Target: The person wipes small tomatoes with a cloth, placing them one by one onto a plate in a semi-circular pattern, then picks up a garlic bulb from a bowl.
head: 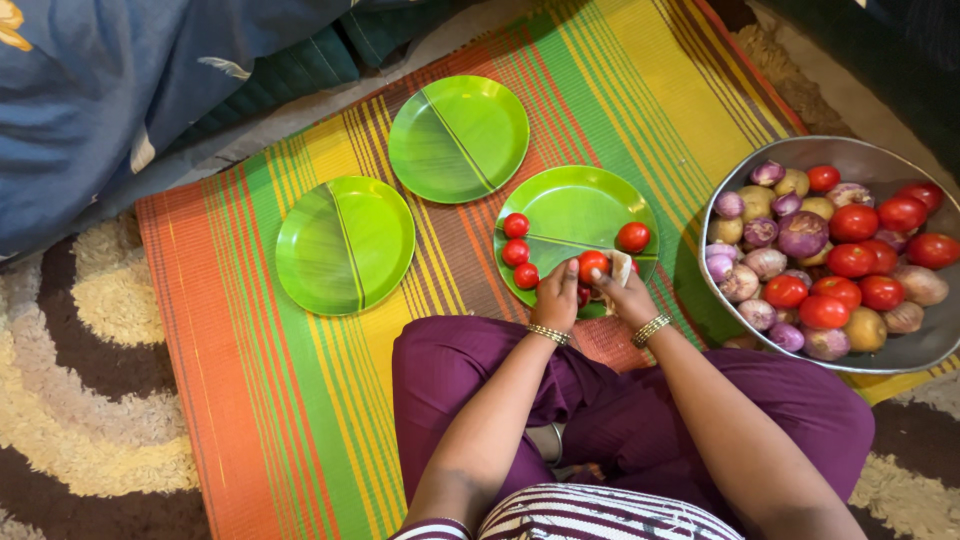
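while the left hand (556, 295) is gripping a tomato (592, 264) over the near plate (575, 215), the right hand (620, 285) is pinching what may be a cloth against it; four tomatoes are lying beyond the grip, and the bowl (880, 160) to its right is holding many more.

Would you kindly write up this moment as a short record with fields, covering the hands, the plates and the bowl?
left hand: left hand grips a tomato over the near plate
right hand: right hand beside it, a pale cloth in its fingers, against the tomato
near plate: green plate holding four other tomatoes, three at its left side, one at its right
other plates: two green divided plates, nothing on them
bowl: metal bowl of tomatoes, purple onions and potatoes
surface: striped mat
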